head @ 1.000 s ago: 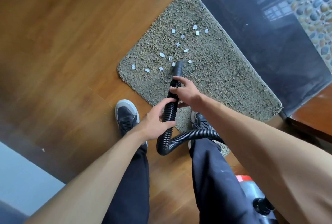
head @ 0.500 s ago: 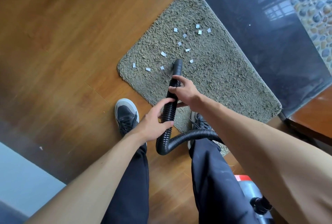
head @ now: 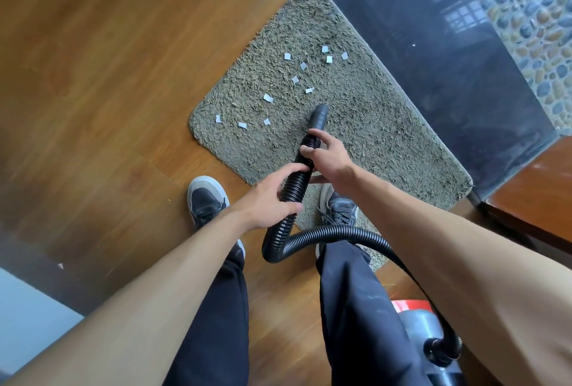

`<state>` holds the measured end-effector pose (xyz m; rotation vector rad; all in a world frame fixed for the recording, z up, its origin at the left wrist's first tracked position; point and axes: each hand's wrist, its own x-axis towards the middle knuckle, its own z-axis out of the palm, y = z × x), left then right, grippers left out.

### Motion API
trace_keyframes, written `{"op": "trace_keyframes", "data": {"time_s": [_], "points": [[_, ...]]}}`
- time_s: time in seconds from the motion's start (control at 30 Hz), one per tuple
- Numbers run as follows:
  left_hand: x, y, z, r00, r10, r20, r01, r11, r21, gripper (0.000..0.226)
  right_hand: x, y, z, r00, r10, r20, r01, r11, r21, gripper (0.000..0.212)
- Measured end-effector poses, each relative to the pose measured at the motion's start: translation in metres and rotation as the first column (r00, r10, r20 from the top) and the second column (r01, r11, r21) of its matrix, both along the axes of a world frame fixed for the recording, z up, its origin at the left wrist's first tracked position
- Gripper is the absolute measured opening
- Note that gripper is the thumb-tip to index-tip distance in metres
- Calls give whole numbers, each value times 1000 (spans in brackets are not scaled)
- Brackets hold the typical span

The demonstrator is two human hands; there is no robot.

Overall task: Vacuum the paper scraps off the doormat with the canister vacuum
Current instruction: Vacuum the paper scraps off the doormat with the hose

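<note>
Black hose (head: 295,187): gripped by both hands.
Left hand (head: 269,199): fingers wrapped round hose.
Right hand (head: 331,158): clasped higher, near nozzle (head: 318,116).
Nozzle: on doormat (head: 387,138).
Paper scraps (head: 305,66): scattered beyond nozzle.
Canister vacuum (head: 424,330): behind right leg.

a shaggy grey-green doormat (head: 356,134) lies at an angle on the wooden floor, one long edge against a dark glass door, with about a dozen small white paper scraps (head: 305,76) scattered over its upper left half. the black ribbed hose (head: 294,187) of a canister vacuum ends in a smooth nozzle (head: 319,114) pressed to the pile just below the scraps. the red-and-grey canister (head: 424,326) sits at lower right, partly hidden.
</note>
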<state>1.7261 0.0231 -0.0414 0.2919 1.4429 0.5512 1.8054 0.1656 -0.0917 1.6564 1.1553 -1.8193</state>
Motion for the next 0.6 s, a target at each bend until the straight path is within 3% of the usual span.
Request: {"op": "trace_keyframes", "data": {"time_s": [0.27,0.6], "points": [[9,-48,12,979,202,-36,-204,974,-96,68,-29,-41,3,972,235,-14,-236,971,-44,56],[14,-89,14,912,409,31,-401,905,-145,70,-55,-80,3,874,486,-3,-486,873,-27,59]]}}
